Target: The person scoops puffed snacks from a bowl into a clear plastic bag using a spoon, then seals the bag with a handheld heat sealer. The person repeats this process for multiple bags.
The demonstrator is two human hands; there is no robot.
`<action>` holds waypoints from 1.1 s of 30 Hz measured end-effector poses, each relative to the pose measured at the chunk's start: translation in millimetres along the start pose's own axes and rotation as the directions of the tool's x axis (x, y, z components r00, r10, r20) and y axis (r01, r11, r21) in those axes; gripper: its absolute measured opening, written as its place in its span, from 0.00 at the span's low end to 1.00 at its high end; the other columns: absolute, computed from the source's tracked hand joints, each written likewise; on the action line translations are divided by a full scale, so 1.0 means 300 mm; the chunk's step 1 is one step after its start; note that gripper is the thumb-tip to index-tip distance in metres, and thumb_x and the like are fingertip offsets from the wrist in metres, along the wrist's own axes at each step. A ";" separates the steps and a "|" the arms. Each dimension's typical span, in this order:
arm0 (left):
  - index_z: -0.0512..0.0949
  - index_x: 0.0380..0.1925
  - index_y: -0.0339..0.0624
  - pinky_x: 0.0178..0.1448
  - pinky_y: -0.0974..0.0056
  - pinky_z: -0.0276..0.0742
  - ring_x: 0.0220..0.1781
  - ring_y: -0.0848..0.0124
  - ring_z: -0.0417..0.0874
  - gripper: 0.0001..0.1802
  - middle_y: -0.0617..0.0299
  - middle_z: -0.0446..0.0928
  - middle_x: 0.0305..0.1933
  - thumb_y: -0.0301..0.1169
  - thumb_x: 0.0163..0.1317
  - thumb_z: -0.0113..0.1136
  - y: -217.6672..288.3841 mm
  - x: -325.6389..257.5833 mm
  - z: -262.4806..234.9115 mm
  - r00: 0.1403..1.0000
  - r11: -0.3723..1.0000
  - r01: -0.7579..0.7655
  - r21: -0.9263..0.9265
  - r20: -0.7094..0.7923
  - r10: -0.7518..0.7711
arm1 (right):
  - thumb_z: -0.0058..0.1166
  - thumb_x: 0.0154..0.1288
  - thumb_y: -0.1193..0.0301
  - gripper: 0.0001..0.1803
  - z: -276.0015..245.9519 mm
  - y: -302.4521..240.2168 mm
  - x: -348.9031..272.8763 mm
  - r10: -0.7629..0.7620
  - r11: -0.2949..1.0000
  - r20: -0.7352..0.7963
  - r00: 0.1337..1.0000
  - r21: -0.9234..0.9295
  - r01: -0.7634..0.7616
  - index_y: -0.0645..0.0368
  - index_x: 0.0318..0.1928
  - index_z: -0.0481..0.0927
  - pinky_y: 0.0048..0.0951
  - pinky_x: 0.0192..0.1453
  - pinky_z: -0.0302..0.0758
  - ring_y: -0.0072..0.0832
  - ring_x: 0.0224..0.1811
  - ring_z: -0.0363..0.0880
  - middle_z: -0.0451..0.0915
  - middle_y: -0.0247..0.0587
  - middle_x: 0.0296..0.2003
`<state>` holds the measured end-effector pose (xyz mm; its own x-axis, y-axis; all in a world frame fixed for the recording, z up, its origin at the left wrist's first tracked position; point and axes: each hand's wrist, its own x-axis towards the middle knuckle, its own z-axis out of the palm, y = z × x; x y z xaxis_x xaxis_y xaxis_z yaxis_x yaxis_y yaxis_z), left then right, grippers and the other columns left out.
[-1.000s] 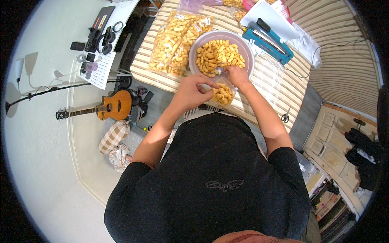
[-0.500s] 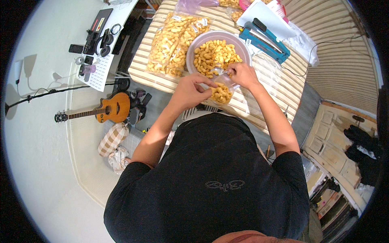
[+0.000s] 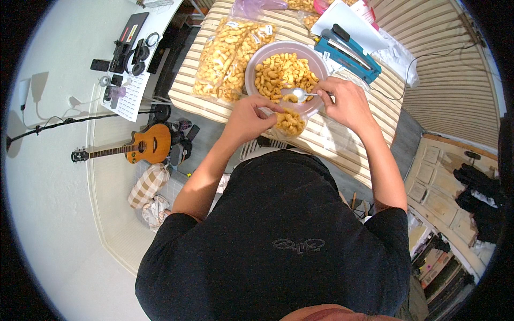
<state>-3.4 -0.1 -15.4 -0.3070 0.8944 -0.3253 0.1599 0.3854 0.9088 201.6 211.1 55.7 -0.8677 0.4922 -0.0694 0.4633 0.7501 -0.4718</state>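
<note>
The left hand (image 3: 247,119) pinches the small bag (image 3: 289,124) open at the table's (image 3: 342,142) near edge, at 6 o'clock of the bowl (image 3: 256,64). The right hand (image 3: 348,102) grips a loaded spoon (image 3: 297,95); best tipped low over the mouth so no snacks (image 3: 282,72) spill.

Two clear filled snack bags (image 3: 230,59) with small white labels are laid side by side on the striped table, left of the bowl. A smaller clear bag (image 3: 290,122), partly filled, is held open by the left hand (image 3: 249,119). More bags (image 3: 300,5) are seen at the table's far edge.
</note>
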 end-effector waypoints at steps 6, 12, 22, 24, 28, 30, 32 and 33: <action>0.95 0.49 0.39 0.46 0.66 0.93 0.42 0.69 0.95 0.12 0.57 0.89 0.56 0.24 0.66 0.73 0.004 0.000 0.004 1.000 1.000 0.016 -0.025 -0.009 -0.016 | 0.63 0.69 0.73 0.11 -0.036 -0.023 -0.026 -0.112 0.993 -0.082 0.990 -0.048 0.108 0.51 0.48 0.94 0.51 0.51 0.87 0.49 0.47 0.90 0.89 0.43 0.40; 0.95 0.49 0.39 0.46 0.67 0.93 0.41 0.70 0.94 0.12 0.57 0.90 0.57 0.23 0.66 0.72 0.011 0.002 0.006 1.000 0.999 0.021 -0.029 0.005 -0.021 | 0.63 0.67 0.73 0.10 0.129 0.196 0.046 -0.103 0.895 -0.062 0.993 -0.441 0.066 0.56 0.45 0.93 0.46 0.51 0.90 0.45 0.50 0.91 0.88 0.45 0.44; 0.95 0.48 0.41 0.49 0.68 0.92 0.43 0.72 0.93 0.11 0.58 0.89 0.56 0.23 0.67 0.73 -0.007 -0.001 0.012 1.000 1.000 0.005 -0.028 0.004 -0.005 | 0.63 0.68 0.71 0.09 0.485 0.424 0.100 -0.097 0.787 0.076 0.992 -0.604 0.124 0.57 0.44 0.94 0.41 0.55 0.92 0.42 0.56 0.91 0.88 0.46 0.52; 0.95 0.48 0.41 0.49 0.68 0.92 0.44 0.72 0.93 0.11 0.59 0.88 0.56 0.23 0.67 0.73 0.005 -0.008 0.010 1.000 0.999 0.020 -0.038 -0.002 -0.020 | 0.63 0.68 0.72 0.10 0.495 0.432 0.090 -0.078 0.868 0.111 0.991 -0.482 0.122 0.56 0.45 0.94 0.41 0.56 0.91 0.41 0.57 0.91 0.88 0.46 0.52; 0.95 0.48 0.42 0.49 0.68 0.92 0.46 0.72 0.93 0.12 0.58 0.88 0.56 0.23 0.67 0.73 0.004 -0.009 0.006 1.000 1.000 -0.017 -0.015 -0.011 0.017 | 0.64 0.68 0.72 0.10 0.481 0.409 0.093 -0.058 0.889 0.085 0.995 -0.449 0.090 0.56 0.45 0.94 0.42 0.58 0.91 0.41 0.57 0.91 0.89 0.46 0.52; 0.95 0.49 0.42 0.49 0.68 0.92 0.46 0.72 0.93 0.12 0.58 0.88 0.56 0.23 0.67 0.73 0.004 -0.007 0.005 1.000 1.000 -0.003 -0.010 -0.007 0.003 | 0.64 0.68 0.72 0.09 0.480 0.417 0.097 -0.088 0.894 0.059 0.994 -0.436 0.105 0.56 0.45 0.94 0.42 0.58 0.91 0.41 0.58 0.91 0.89 0.46 0.52; 0.96 0.49 0.42 0.49 0.68 0.92 0.45 0.71 0.93 0.12 0.58 0.88 0.56 0.23 0.67 0.73 0.006 -0.002 0.009 1.000 1.000 0.000 -0.025 -0.005 0.000 | 0.64 0.68 0.72 0.09 0.495 0.438 0.100 -0.112 0.885 0.033 0.993 -0.452 0.115 0.56 0.45 0.94 0.43 0.58 0.91 0.41 0.58 0.90 0.88 0.46 0.51; 0.96 0.49 0.42 0.49 0.68 0.92 0.45 0.71 0.93 0.12 0.58 0.88 0.56 0.23 0.67 0.73 0.006 0.001 0.010 1.000 0.999 0.001 -0.033 -0.004 -0.002 | 0.64 0.68 0.72 0.09 0.517 0.448 0.101 -0.126 0.872 0.023 0.992 -0.474 0.122 0.56 0.45 0.94 0.43 0.58 0.91 0.41 0.58 0.90 0.88 0.46 0.51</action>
<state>-0.3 1.6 -14.5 -0.3108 0.8929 -0.3257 0.1287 0.3791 0.9164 209.5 258.3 -146.1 -0.9231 0.3833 -0.0298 0.3836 0.9235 -0.0036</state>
